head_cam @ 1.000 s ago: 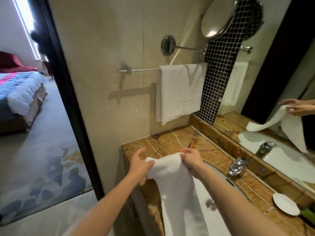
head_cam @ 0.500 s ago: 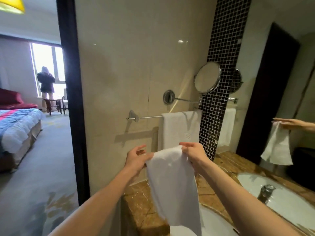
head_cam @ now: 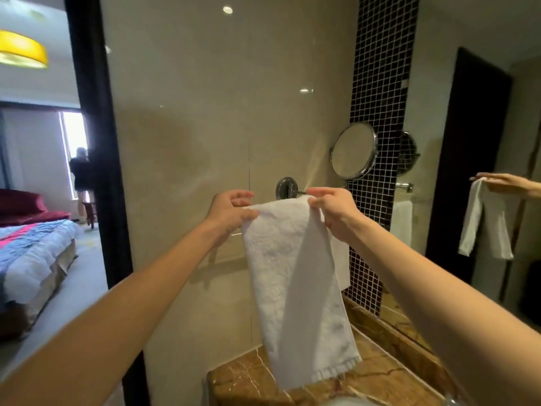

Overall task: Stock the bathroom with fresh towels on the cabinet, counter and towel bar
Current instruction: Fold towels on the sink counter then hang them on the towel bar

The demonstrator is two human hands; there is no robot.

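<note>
I hold a white hand towel (head_cam: 295, 288) up in front of the beige wall, and it hangs down lengthwise, folded along its length. My left hand (head_cam: 231, 210) pinches its top left corner. My right hand (head_cam: 333, 212) pinches its top right corner. The towel's lower hem dangles just above the brown marble counter (head_cam: 243, 379). The towel bar is almost wholly hidden behind the towel and my hands. A sliver of the white towel on that bar (head_cam: 341, 259) shows to the right of the held towel.
A round magnifying mirror (head_cam: 354, 155) juts from the wall on a chrome mount (head_cam: 287, 188). A black mosaic strip (head_cam: 377, 112) borders the big wall mirror on the right. To the left, a dark door frame (head_cam: 96, 142) opens onto a bedroom with a bed and a person standing by the window.
Both hands have raised the towel from counter height to the height of the bar. My view has tilted up, so the sink and tap have dropped out of sight.
</note>
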